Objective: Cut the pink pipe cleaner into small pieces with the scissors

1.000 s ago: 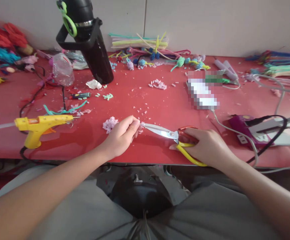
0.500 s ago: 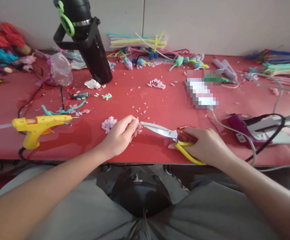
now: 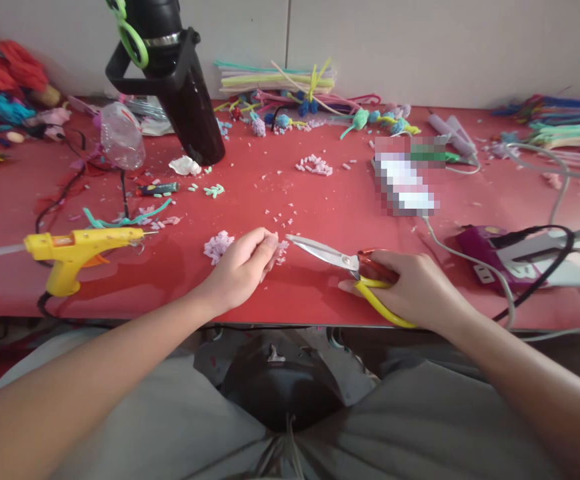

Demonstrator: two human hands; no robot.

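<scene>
Scissors [image 3: 327,252] with one red and one yellow handle are gripped in my right hand [image 3: 415,287], their tips pointing left. The blades look nearly closed, and the tips are a short way from my left hand [image 3: 250,263]. The thumb and fingers of that hand are pinched together; whatever lies between them is too small to make out. Beside its knuckles sits a heap of pale pink fuzzy bits [image 3: 217,247]. More small pink scraps [image 3: 283,250] lie just past the fingertips.
A yellow glue gun [image 3: 77,250] lies left on the red table [image 3: 270,300]. A black tumbler [image 3: 190,100] stands behind it. Bundled pipe cleaners [image 3: 275,79] rest by the wall. To the right are a blurred-out device [image 3: 405,180], cables and a purple power strip [image 3: 495,260].
My right hand has moved slightly right with the scissors, so the blade tips are farther from my left fingertips. The left hand has hardly moved.
</scene>
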